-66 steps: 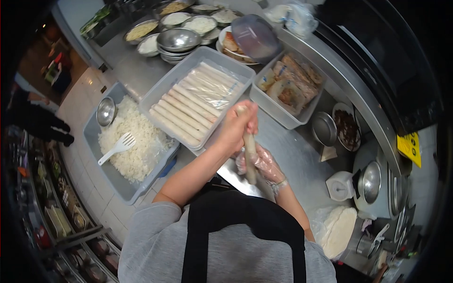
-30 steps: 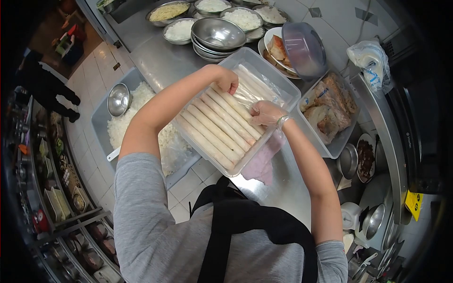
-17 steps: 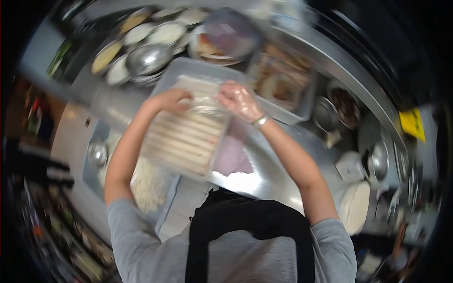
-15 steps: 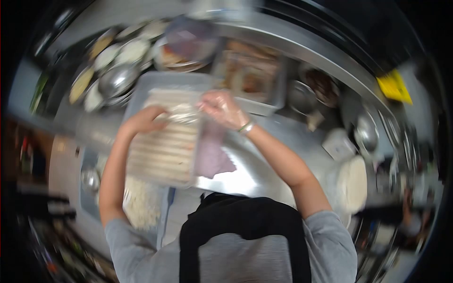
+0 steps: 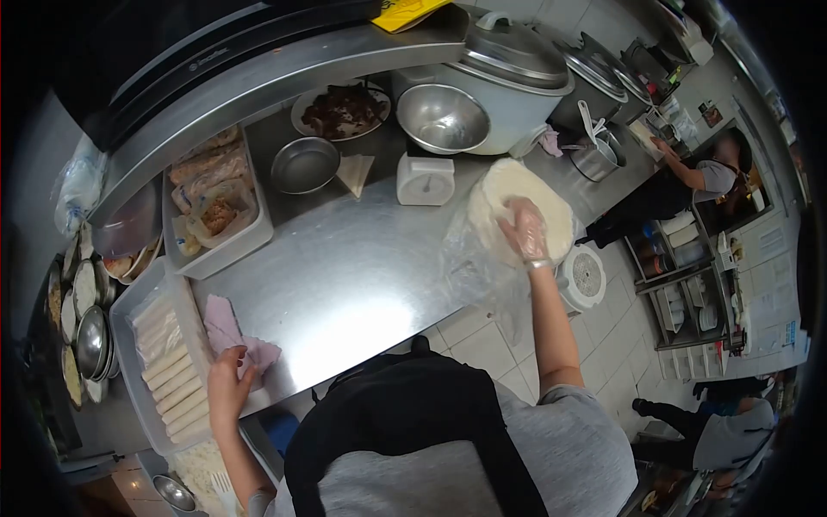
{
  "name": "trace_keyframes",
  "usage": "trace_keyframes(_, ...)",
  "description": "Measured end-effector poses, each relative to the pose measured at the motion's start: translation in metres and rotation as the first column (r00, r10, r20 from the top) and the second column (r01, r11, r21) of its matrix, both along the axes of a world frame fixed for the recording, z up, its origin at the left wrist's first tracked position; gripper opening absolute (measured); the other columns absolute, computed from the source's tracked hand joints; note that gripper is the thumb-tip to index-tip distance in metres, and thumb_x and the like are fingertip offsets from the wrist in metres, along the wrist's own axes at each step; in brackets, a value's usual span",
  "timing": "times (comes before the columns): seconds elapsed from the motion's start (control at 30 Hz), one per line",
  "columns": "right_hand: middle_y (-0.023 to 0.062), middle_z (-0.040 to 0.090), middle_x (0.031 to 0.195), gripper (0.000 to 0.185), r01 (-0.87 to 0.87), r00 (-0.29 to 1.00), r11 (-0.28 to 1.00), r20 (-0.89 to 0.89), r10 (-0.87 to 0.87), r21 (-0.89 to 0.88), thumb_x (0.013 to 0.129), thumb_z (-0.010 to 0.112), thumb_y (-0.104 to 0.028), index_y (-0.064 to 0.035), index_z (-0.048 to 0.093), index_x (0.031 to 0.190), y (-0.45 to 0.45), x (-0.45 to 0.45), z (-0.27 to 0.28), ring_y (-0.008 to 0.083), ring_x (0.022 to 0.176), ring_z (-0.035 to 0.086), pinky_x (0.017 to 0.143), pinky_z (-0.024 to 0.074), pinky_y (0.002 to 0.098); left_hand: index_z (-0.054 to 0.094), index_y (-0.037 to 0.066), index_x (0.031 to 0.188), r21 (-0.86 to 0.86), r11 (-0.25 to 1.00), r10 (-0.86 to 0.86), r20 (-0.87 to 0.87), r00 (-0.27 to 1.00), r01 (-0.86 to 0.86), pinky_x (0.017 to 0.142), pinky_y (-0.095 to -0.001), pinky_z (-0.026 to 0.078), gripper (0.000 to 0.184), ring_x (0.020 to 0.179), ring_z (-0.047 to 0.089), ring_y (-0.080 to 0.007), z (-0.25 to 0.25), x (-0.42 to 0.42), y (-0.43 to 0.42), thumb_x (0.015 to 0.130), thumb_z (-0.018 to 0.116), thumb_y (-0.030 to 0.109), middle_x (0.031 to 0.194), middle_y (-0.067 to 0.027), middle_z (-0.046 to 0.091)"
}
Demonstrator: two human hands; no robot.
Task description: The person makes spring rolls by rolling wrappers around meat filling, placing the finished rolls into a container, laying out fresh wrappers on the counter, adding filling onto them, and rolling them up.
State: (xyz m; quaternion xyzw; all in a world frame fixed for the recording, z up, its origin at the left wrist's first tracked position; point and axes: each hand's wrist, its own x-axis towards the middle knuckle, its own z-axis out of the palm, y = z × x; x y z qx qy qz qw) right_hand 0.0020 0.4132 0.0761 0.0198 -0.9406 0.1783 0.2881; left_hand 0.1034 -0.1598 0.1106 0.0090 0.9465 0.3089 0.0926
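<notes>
My left hand (image 5: 230,384) is at the near right edge of the plastic tub (image 5: 137,398), beside a pink cloth (image 5: 226,324); its fingers are apart and hold nothing. In the tub lie pale rolls (image 5: 178,389), some under clear film. Over on the right, my right hand (image 5: 525,231), in a clear glove, rests with spread fingers on a stack of round white sheets (image 5: 519,194). Clear plastic (image 5: 472,256) lies under and around the stack.
Behind are a scale (image 5: 425,180), a metal bowl (image 5: 443,119), a large pot (image 5: 506,65) and a tub of bagged food (image 5: 218,205). Rice (image 5: 202,468) fills a tub at lower left. Two people stand at the right: one in the back (image 5: 654,184), another nearer (image 5: 732,435).
The view has swung to the right. My right hand has left the tub of rolls and now touches the white stack. My left hand has moved from over the rolls to the tub's edge.
</notes>
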Motion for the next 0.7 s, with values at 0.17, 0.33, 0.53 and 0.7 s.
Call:
trace_keyframes(0.17,0.0178,0.06,0.099,0.039,0.006,0.939,0.999,0.343,-0.018,0.035,0.069,0.072,-0.029,-0.0045,0.06,0.097,0.059,0.021,-0.024,0.0357,0.095,0.057,0.083,0.0459,0.0443,0.061,0.0,0.098,-0.351,0.93,0.064,-0.134,0.989,-0.108,0.078,-0.0431,0.047,0.035,0.092,0.059,-0.0352,-0.043,0.005,0.029,0.071,0.074,0.017,0.095,-0.017,0.062)
trace_keyframes(0.33,0.0165,0.059,0.092,0.028,0.025,0.966,0.996,0.253,-0.045,0.081,0.07,0.069,-0.023,-0.0052,0.06,0.089,0.051,0.013,-0.029,0.0348,0.091,0.057,0.08,0.0469,0.0434,0.061,0.0,0.101,-0.33,0.926,0.186,-0.029,0.982,-0.185,0.082,-0.0433,0.046,0.036,0.099,0.057,-0.035,-0.047,-0.001,0.041,0.072,0.073,0.019,0.102,-0.0171,0.061)
trace_keyframes(0.53,0.0139,0.057,0.076,0.013,-0.001,0.985,0.998,0.172,0.012,-0.064,0.07,0.066,-0.012,-0.0045,0.058,0.077,0.074,0.008,-0.036,0.032,0.078,0.058,0.071,0.0465,0.0407,0.06,-0.001,0.105,-0.038,0.996,0.07,-0.23,0.971,-0.081,0.09,-0.0402,0.043,0.035,0.106,0.054,-0.0367,-0.046,-0.019,0.137,0.076,0.068,0.017,0.108,-0.0193,0.06)
trace_keyframes(0.7,0.0131,0.056,0.07,0.011,-0.081,0.981,0.953,0.147,0.129,-0.293,0.072,0.064,-0.01,-0.0022,0.057,0.07,0.081,0.008,-0.028,0.0305,0.07,0.057,0.066,0.0449,0.038,0.061,0.0,0.103,0.064,0.98,-0.157,-0.348,0.924,0.191,0.091,-0.0408,0.044,0.032,0.106,0.055,-0.0348,-0.04,-0.051,0.229,0.078,0.067,0.019,0.112,-0.0171,0.061)
